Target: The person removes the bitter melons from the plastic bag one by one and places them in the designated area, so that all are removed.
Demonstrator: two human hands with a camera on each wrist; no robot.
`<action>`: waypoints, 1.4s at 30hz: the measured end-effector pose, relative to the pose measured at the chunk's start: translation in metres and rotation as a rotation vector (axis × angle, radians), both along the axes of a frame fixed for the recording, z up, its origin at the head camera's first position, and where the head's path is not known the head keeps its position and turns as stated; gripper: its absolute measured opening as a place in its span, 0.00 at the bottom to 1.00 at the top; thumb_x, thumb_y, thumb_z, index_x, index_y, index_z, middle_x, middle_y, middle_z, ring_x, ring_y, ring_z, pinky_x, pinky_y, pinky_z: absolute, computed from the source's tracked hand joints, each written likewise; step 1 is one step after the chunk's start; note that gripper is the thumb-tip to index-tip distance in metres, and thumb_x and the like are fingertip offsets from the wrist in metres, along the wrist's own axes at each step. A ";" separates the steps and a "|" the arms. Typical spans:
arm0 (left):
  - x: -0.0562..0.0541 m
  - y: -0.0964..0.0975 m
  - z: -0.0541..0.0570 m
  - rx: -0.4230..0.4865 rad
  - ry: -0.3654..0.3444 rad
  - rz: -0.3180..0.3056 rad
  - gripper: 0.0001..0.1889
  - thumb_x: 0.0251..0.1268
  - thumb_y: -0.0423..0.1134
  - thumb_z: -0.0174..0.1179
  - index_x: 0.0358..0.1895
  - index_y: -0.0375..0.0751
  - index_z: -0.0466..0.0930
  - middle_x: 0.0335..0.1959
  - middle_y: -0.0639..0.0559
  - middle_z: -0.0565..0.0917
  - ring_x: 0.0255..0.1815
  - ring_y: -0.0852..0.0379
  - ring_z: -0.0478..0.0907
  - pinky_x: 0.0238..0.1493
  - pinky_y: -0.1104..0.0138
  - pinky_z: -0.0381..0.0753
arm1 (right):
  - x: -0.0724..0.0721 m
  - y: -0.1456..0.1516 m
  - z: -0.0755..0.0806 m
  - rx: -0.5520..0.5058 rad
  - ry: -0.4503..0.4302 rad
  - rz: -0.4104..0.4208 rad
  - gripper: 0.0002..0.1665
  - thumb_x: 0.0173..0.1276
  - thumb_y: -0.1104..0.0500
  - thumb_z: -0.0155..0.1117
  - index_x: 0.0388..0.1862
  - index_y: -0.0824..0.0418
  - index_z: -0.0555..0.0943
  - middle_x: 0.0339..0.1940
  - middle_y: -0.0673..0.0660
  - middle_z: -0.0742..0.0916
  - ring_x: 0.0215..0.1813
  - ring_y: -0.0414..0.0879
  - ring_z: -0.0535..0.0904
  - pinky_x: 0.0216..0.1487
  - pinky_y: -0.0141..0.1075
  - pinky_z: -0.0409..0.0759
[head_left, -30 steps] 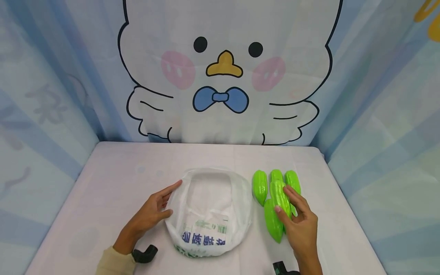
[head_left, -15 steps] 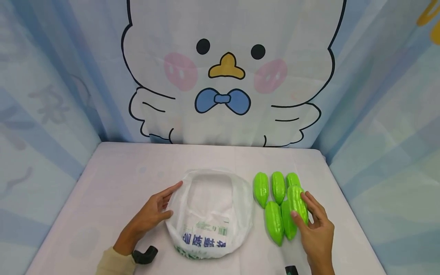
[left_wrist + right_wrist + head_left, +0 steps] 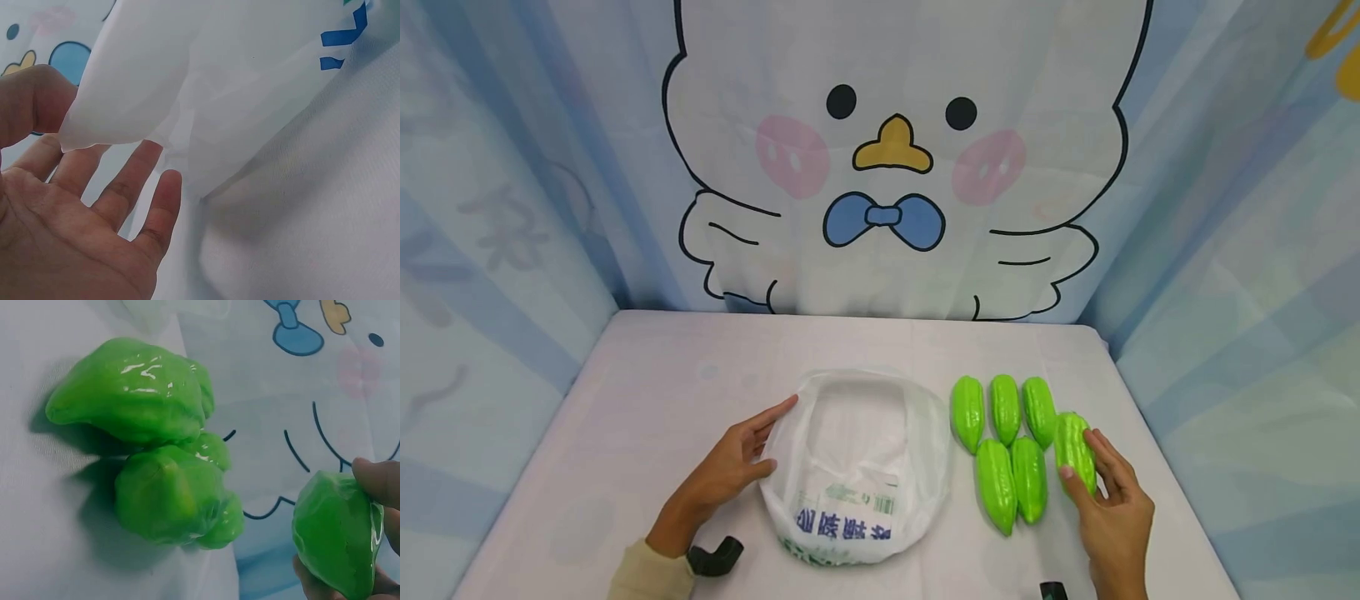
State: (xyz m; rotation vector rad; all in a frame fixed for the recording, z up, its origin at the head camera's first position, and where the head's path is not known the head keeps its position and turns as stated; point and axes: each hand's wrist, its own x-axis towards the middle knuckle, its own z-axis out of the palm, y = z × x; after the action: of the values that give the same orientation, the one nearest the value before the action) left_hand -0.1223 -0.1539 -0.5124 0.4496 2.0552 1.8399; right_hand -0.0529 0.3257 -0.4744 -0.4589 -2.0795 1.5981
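Observation:
My left hand [image 3: 726, 467] grips the left side of a white plastic bag [image 3: 928, 492], its thumb and index finger at the rim. The bag's mouth is spread wide, with blue print and a barcode inside. In the left wrist view, the bag's thin film [image 3: 231, 69] covers some fingertips of the left hand [image 3: 81, 206]. My right hand [image 3: 1116, 508] pinches a glossy green ridged vegetable [image 3: 1073, 450] between thumb and fingers, right of the others. That vegetable [image 3: 337, 537] is seen end-on in the right wrist view.
Several matching green vegetables [image 3: 996, 483] lie in two rows between the bag and my right hand. A white cloth covers the table [image 3: 662, 375]. Behind it hangs a curtain [image 3: 880, 275] with a cartoon bird, and more curtains enclose both sides.
My right hand has carried the green vegetable from above the group rightward and down to the right end of the near row. My left hand and the bag have stayed put.

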 end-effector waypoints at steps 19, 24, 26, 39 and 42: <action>-0.001 0.003 0.001 0.031 -0.009 -0.004 0.48 0.65 0.26 0.66 0.87 0.51 0.56 0.89 0.48 0.54 0.88 0.38 0.53 0.80 0.67 0.66 | 0.002 0.031 -0.025 0.098 -0.165 -0.095 0.37 0.68 0.70 0.74 0.75 0.53 0.79 0.80 0.59 0.77 0.61 0.25 0.78 0.53 0.12 0.77; -0.002 0.003 0.000 0.021 0.004 -0.001 0.47 0.66 0.27 0.67 0.87 0.51 0.56 0.89 0.48 0.54 0.88 0.38 0.53 0.80 0.68 0.65 | 0.005 0.037 -0.036 0.068 -0.231 -0.086 0.37 0.69 0.68 0.74 0.76 0.53 0.78 0.80 0.58 0.77 0.57 0.21 0.76 0.51 0.11 0.76; -0.002 0.002 -0.001 0.023 0.015 -0.001 0.47 0.67 0.28 0.67 0.87 0.51 0.56 0.89 0.47 0.54 0.88 0.37 0.52 0.77 0.75 0.65 | 0.006 0.038 -0.039 0.053 -0.248 -0.080 0.37 0.69 0.67 0.75 0.76 0.53 0.79 0.80 0.57 0.77 0.57 0.21 0.76 0.52 0.11 0.76; -0.002 0.003 -0.001 0.004 0.020 0.005 0.46 0.69 0.32 0.67 0.87 0.50 0.56 0.89 0.46 0.54 0.87 0.35 0.55 0.73 0.77 0.67 | 0.007 0.039 -0.044 0.074 -0.345 -0.013 0.38 0.71 0.64 0.74 0.78 0.52 0.76 0.81 0.59 0.76 0.57 0.18 0.74 0.52 0.11 0.75; -0.002 0.004 -0.001 -0.007 0.012 0.005 0.46 0.68 0.30 0.67 0.87 0.51 0.56 0.89 0.47 0.54 0.87 0.36 0.56 0.76 0.70 0.69 | 0.007 0.038 -0.044 0.069 -0.373 -0.019 0.39 0.71 0.66 0.72 0.79 0.51 0.75 0.81 0.60 0.75 0.58 0.18 0.74 0.52 0.10 0.74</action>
State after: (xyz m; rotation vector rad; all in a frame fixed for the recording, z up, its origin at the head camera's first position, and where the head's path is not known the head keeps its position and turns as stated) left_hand -0.1243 -0.1500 -0.5134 0.4549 2.0716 1.8367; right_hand -0.0463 0.3638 -0.5186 -0.8004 -2.3822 1.5137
